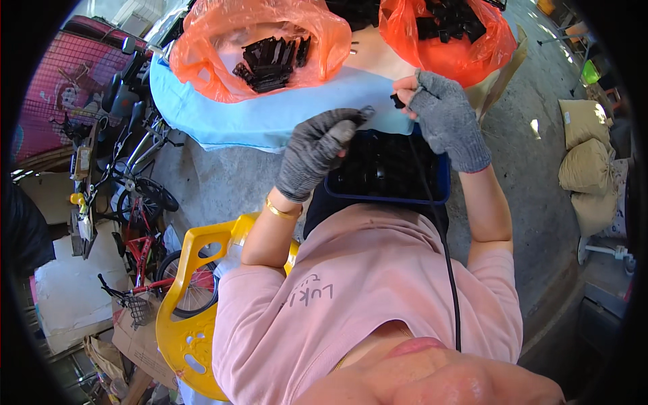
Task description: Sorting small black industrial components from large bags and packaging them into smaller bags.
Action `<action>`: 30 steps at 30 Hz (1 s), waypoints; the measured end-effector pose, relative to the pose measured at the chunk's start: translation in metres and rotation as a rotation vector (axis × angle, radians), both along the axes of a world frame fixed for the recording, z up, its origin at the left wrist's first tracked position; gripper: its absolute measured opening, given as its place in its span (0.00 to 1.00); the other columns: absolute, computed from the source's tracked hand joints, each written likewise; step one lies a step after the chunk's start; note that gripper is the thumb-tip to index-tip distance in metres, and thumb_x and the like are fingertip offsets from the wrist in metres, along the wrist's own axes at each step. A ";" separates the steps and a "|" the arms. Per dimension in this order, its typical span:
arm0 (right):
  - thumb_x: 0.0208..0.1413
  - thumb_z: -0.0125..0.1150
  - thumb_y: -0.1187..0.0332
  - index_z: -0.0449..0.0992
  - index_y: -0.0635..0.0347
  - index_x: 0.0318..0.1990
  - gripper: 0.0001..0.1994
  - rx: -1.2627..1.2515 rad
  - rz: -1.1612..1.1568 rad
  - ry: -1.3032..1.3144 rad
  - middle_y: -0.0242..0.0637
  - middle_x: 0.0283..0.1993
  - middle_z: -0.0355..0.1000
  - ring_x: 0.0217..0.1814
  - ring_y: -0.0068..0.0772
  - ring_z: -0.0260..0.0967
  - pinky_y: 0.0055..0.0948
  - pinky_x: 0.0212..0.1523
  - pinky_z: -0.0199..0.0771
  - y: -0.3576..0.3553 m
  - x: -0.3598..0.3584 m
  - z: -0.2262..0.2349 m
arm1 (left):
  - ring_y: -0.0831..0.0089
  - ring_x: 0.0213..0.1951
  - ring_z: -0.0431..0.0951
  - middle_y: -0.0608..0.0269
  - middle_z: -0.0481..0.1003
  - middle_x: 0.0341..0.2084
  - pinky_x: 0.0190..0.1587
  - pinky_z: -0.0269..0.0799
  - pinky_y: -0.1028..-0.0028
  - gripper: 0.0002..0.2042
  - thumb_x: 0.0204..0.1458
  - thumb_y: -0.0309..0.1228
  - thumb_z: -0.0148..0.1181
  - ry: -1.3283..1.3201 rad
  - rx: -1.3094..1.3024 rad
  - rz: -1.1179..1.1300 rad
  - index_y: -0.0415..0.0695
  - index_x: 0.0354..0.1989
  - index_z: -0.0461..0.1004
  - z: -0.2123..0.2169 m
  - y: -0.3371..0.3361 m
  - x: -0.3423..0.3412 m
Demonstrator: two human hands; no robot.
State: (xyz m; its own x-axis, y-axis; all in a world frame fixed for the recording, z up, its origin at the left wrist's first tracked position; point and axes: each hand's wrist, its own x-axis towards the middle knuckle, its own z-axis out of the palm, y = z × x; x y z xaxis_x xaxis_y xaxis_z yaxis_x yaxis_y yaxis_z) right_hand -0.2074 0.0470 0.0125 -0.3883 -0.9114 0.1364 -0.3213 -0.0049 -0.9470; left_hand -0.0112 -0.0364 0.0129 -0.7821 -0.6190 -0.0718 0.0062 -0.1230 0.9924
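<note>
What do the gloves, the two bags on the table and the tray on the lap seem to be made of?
Gloves on the left hand and right hand: grey knitted fabric, ribbed cuffs, fingertips cut off. Orange bags: thin translucent plastic film, glossy and crinkled, dark parts showing through. Blue tray: probably rigid moulded plastic, with a smooth rounded rim.

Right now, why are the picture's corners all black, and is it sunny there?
Head view: a fisheye lens makes a round picture, so the corners stay black and edges bend. Bright sun glares on the orange bags and blue cloth; the gloved left hand and right hand look sharp.
</note>
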 end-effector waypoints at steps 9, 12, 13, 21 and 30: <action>0.51 0.56 0.69 0.74 0.64 0.36 0.08 0.080 0.050 -0.496 0.30 0.26 0.68 0.24 0.18 0.63 0.17 0.26 0.66 0.005 0.014 -0.008 | 0.87 0.16 0.58 0.74 0.63 0.14 0.18 0.52 0.85 0.16 0.50 0.39 0.54 -0.101 -0.054 -0.059 0.39 0.39 0.73 -0.005 0.002 -0.010; 0.51 0.56 0.69 0.74 0.64 0.35 0.08 0.050 0.060 -0.417 0.31 0.27 0.69 0.24 0.19 0.64 0.17 0.26 0.67 0.007 0.018 -0.005 | 0.87 0.16 0.58 0.74 0.63 0.14 0.18 0.53 0.85 0.15 0.50 0.38 0.53 -0.117 -0.057 -0.048 0.39 0.39 0.74 -0.008 0.002 -0.009; 0.51 0.56 0.69 0.74 0.65 0.35 0.08 0.028 0.047 -0.413 0.32 0.27 0.69 0.25 0.19 0.65 0.17 0.26 0.68 0.008 0.019 -0.004 | 0.87 0.16 0.58 0.74 0.63 0.14 0.19 0.53 0.85 0.15 0.51 0.38 0.53 -0.116 -0.087 -0.050 0.39 0.38 0.74 -0.008 0.001 -0.009; 0.51 0.57 0.69 0.74 0.67 0.35 0.09 0.044 -0.018 -0.414 0.32 0.26 0.68 0.24 0.20 0.66 0.18 0.26 0.69 0.013 0.025 -0.005 | 0.78 0.22 0.66 0.63 0.71 0.19 0.29 0.65 0.76 0.10 0.51 0.31 0.52 -0.137 -0.317 0.045 0.37 0.35 0.74 -0.011 0.009 -0.011; 0.50 0.58 0.68 0.74 0.66 0.36 0.10 0.000 0.021 -0.384 0.33 0.30 0.67 0.24 0.21 0.67 0.20 0.27 0.72 0.012 0.023 -0.016 | 0.77 0.23 0.67 0.59 0.73 0.21 0.31 0.67 0.75 0.10 0.51 0.31 0.52 -0.189 -0.321 -0.031 0.36 0.36 0.74 -0.013 -0.002 -0.011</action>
